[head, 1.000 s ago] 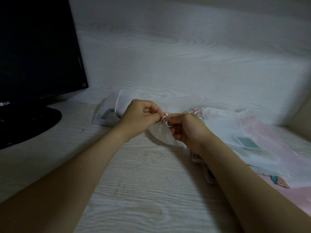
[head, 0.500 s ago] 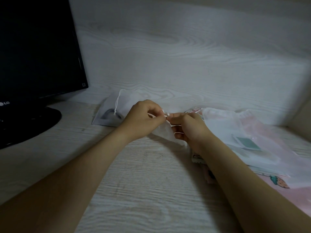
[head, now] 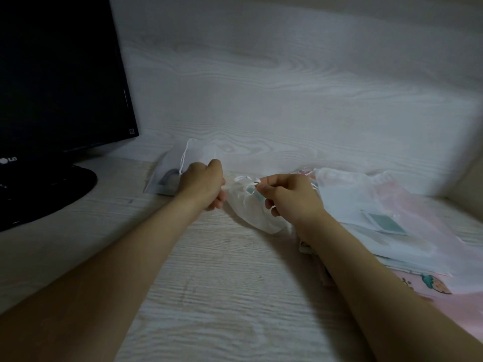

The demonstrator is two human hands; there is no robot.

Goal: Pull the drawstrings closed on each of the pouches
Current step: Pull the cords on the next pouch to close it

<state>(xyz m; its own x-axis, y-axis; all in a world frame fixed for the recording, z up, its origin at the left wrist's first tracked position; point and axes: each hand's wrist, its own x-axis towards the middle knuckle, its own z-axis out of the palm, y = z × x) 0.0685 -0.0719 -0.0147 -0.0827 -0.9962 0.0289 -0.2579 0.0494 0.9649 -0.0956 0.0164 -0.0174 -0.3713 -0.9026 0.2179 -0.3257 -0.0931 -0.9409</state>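
On the desk [head: 222, 296], the white pouch [head: 257, 218] lies mid-frame. At its 3 o'clock the right hand [head: 290, 199] pinches the drawstring [head: 247, 178]; at its 9 o'clock the left hand [head: 202, 186] is curled, its hold indiscernible.

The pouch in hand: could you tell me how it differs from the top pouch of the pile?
The pouch in hand is bunched, its mouth gathered, the right hand pinching its drawstring; the top pouch of the pile lies flat, spread wide, untouched. Both are sheer white with a teal card inside.
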